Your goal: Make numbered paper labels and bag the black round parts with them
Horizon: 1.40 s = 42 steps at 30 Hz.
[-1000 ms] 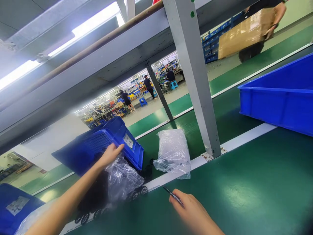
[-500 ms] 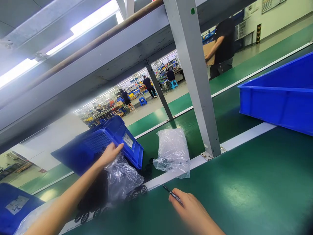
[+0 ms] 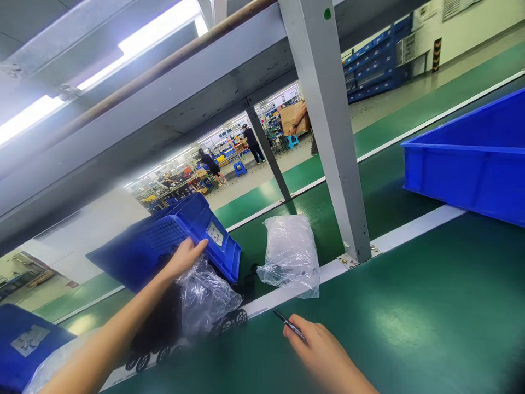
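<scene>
A black pen [image 3: 290, 325] is gripped in a worker's right hand [image 3: 314, 342] above a green surface [image 3: 447, 284]; the left hand [image 3: 186, 258] meets a tilted blue bin [image 3: 197, 214], its hold too hidden to tell, beside clear plastic [image 3: 205, 301] and black wheel-shaped parts [image 3: 241, 316]. A plastic-wrapped packet [image 3: 291, 241] lies near a grey post [image 3: 328, 137].

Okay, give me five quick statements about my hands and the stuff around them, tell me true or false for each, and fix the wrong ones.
1. The right hand holds a black pen. True.
2. The left hand is at a tilted blue bin. True.
3. That bin bears no marking. False: a white label is on it.
4. In the picture, a plastic-wrapped package lies left of the grey post. True.
5. The parts below the left hand are yellow. False: they are black wheels.
</scene>
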Each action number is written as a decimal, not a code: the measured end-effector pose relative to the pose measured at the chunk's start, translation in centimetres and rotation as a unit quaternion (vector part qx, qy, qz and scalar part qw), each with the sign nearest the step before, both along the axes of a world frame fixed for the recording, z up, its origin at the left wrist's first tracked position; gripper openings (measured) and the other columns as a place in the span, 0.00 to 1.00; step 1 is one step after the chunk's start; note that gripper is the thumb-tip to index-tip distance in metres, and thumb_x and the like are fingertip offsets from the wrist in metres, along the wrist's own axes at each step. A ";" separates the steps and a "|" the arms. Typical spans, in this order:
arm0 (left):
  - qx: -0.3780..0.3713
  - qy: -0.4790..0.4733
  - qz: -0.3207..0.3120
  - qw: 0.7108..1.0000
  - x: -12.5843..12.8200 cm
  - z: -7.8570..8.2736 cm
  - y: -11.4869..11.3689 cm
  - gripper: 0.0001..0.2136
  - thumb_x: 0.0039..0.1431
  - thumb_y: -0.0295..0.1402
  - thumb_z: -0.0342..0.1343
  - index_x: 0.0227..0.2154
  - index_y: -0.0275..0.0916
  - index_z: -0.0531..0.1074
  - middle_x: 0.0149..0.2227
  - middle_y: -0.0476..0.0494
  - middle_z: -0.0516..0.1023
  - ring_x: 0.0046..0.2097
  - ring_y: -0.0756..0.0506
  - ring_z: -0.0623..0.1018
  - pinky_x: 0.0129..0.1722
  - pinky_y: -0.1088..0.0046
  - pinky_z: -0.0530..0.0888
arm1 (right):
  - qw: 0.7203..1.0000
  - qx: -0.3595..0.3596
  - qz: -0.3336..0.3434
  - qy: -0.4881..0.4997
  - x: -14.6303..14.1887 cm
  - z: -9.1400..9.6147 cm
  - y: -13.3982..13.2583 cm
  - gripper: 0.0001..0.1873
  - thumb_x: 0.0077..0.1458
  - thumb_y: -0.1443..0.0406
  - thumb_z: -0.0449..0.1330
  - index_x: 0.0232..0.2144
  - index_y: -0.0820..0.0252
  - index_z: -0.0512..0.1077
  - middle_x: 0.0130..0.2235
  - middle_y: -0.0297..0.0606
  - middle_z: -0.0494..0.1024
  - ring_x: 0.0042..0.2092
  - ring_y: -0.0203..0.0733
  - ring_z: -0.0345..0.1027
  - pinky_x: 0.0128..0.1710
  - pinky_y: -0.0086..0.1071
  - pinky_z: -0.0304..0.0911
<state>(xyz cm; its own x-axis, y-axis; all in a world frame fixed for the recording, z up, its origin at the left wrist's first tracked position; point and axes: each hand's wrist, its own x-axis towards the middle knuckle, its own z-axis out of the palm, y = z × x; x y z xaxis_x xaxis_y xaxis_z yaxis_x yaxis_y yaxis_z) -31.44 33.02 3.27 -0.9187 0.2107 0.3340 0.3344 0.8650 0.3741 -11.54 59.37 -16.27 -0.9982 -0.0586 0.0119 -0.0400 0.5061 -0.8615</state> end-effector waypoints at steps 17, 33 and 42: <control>-0.008 0.004 -0.002 1.000 0.5 0.3 0.5 0.21 0.58 0.55 0.51 0.26 0.40 0.66 0.26 0.51 0.69 0.29 0.46 0.68 0.30 0.71 0.63 | 1.000 0.007 0.006 -0.001 0.2 0.6 0.1 0.16 0.66 0.58 0.41 0.27 0.54 0.56 0.28 0.33 0.67 0.30 0.42 0.58 0.26 0.32 0.43; -0.001 0.002 0.005 1.000 0.4 0.0 0.3 0.22 0.57 0.56 0.51 0.27 0.39 0.68 0.28 0.50 0.72 0.32 0.44 0.71 0.31 0.71 0.64 | 1.000 0.002 0.010 -0.001 0.2 0.3 0.1 0.15 0.66 0.58 0.41 0.29 0.53 0.60 0.26 0.33 0.66 0.29 0.42 0.58 0.26 0.32 0.43; 0.010 0.001 -0.007 1.000 0.3 -0.2 0.1 0.23 0.58 0.55 0.52 0.33 0.36 0.72 0.34 0.46 0.77 0.37 0.41 0.75 0.36 0.69 0.68 | 1.000 0.007 0.010 -0.005 0.1 0.7 0.2 0.15 0.66 0.59 0.41 0.29 0.53 0.60 0.27 0.33 0.66 0.30 0.43 0.58 0.27 0.32 0.45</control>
<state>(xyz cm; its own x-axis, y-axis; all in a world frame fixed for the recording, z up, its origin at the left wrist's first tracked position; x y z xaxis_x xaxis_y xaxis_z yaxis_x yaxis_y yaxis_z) -31.14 33.17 3.05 -0.9152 0.2161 0.3401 0.3467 0.8526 0.3911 -11.40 59.52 -15.60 -0.9969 -0.0790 0.0000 -0.0411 0.5179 -0.8545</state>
